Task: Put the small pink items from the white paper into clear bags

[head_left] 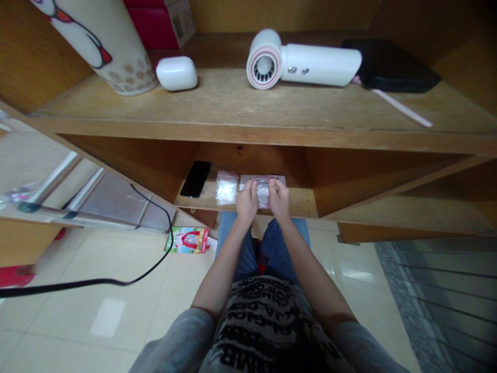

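Note:
My left hand (247, 202) and my right hand (278, 199) are side by side on the lower shelf (295, 208), fingers curled. Both pinch a small clear plastic packet (263, 189) that lies on the shelf between them. A second clear plastic packet (227, 187) lies just to the left of my left hand. A black phone (195, 178) rests further left on the same shelf.
On the upper shelf (233, 111) stand a white hair dryer (303, 64), a white case (176, 73), a patterned cup (104, 41), a black box (392, 66) and a red box (159, 23). A black cable (116, 282) and a small colourful packet (187, 240) lie on the tiled floor.

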The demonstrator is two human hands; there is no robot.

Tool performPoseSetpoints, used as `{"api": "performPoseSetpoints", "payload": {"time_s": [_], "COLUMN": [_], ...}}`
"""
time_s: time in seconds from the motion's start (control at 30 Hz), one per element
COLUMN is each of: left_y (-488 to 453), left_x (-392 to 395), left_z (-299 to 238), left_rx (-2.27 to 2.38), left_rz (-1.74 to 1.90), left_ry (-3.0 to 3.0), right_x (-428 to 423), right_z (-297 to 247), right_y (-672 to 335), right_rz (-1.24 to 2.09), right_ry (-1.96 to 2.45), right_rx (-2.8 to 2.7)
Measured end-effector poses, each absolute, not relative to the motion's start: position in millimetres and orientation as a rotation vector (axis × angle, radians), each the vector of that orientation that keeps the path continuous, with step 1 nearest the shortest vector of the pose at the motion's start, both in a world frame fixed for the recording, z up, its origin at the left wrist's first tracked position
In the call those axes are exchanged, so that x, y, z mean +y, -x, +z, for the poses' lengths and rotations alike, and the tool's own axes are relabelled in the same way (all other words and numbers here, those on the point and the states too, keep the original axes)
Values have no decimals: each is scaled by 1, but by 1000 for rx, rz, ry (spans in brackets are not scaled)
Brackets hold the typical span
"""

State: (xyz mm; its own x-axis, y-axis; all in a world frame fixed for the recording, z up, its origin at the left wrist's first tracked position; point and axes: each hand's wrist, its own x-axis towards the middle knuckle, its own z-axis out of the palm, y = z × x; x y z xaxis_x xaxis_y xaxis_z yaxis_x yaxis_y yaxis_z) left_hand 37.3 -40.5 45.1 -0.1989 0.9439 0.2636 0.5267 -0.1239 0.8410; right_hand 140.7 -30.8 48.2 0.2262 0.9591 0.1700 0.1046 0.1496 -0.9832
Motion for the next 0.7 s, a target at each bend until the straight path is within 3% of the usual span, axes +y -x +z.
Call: {"api": "performPoseSetpoints", "payload": {"time_s": [0.13, 0.23, 0.47, 0.7], "left_y": [-21, -4, 39, 54], "left_x": [-28, -17, -19, -42], "left_z": [47, 47, 43, 22], "left_rx": [1690, 1697, 1787, 1877], "left_rz": [1434, 1453, 1457, 1381], "left_ry": [-1475, -1377, -1358, -1380], "right_x": [-19, -5, 61, 88], "right_z": [43, 37, 17, 21], "right_y": [-141, -142, -148, -139], "right_rz": [1277, 1356, 1055, 603], "right_ry": [1209, 1194, 1237, 1763], "right_rx": [-1167, -1219, -1174, -1579]}}
